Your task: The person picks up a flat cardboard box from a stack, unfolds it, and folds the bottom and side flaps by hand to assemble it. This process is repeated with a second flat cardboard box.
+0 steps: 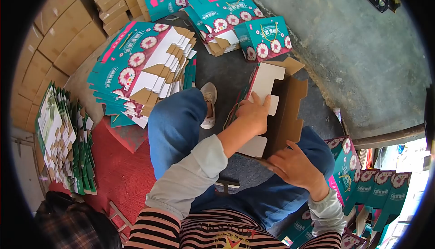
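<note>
Between my knees stands a cardboard gift box [292, 106], its top open, showing a brown inside and white flaps along one side. My left hand [253, 115] lies over the white flaps with its fingers stretched out and apart, touching them. At the near end of the box, my right hand [294, 165] has its fingers bent around the edge of the cardboard; part of that grip is hidden. Ahead to the left lies a stack of flattened teal boxes [145, 63], with pink bands, round flower-like pictures and white and brown flaps.
Brown cartons [68, 31] are piled along the left. More teal boxes [226, 16] stand ahead, beside a formed teal box [265, 38] with a cord handle. Green flattened boxes [56, 133] lean at left. A concrete wall [358, 54] borders the right; teal boxes [380, 188] stand behind right.
</note>
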`<action>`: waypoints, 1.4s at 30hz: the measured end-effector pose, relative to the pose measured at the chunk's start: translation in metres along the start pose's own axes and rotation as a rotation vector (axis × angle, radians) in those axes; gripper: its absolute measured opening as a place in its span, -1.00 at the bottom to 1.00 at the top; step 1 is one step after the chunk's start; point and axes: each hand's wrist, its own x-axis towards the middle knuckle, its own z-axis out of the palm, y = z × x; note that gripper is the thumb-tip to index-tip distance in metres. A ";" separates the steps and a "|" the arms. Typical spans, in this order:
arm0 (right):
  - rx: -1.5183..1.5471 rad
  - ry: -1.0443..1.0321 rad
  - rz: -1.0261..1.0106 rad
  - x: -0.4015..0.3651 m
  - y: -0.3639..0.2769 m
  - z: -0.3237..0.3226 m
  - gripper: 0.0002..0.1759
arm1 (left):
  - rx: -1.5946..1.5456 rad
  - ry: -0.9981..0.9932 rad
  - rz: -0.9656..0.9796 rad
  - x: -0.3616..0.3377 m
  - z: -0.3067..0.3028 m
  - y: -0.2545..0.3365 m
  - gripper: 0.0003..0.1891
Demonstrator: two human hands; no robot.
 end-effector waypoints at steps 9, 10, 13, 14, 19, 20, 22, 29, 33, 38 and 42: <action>-0.142 0.099 0.020 0.009 0.003 0.004 -0.82 | 0.276 0.205 0.008 0.006 0.034 0.003 -0.19; -0.149 0.085 0.073 0.011 0.004 0.007 -0.80 | 0.268 0.218 0.018 0.003 0.034 -0.001 -0.20; -0.166 0.012 0.253 0.019 0.012 0.010 -0.74 | 0.212 0.315 0.067 0.002 0.042 -0.008 -0.27; -0.167 -0.021 0.319 0.021 0.016 0.012 -0.72 | 0.145 0.341 0.099 0.002 0.045 -0.012 -0.31; -0.213 0.057 0.294 0.031 0.052 0.040 -0.62 | -0.045 0.533 0.172 -0.011 0.061 -0.023 -0.41; -0.216 0.051 0.280 0.033 0.054 0.043 -0.60 | -0.044 0.520 0.171 -0.018 0.066 -0.021 -0.40; -0.198 0.043 0.252 0.037 0.058 0.045 -0.59 | -0.038 0.495 0.167 -0.041 0.068 -0.012 -0.39; 0.200 0.459 0.539 0.060 0.132 0.026 -0.36 | -0.115 0.622 0.255 -0.075 0.098 -0.006 -0.26; 0.757 0.876 0.860 0.080 0.196 0.007 -0.34 | -0.054 0.660 0.411 -0.071 0.103 -0.004 -0.44; 0.639 0.622 0.756 0.077 0.243 -0.002 -0.45 | -0.148 0.571 0.513 -0.069 0.119 0.011 -0.63; 0.582 0.296 0.744 0.076 0.242 -0.012 -0.58 | -0.182 0.509 0.413 -0.075 0.112 0.026 -0.60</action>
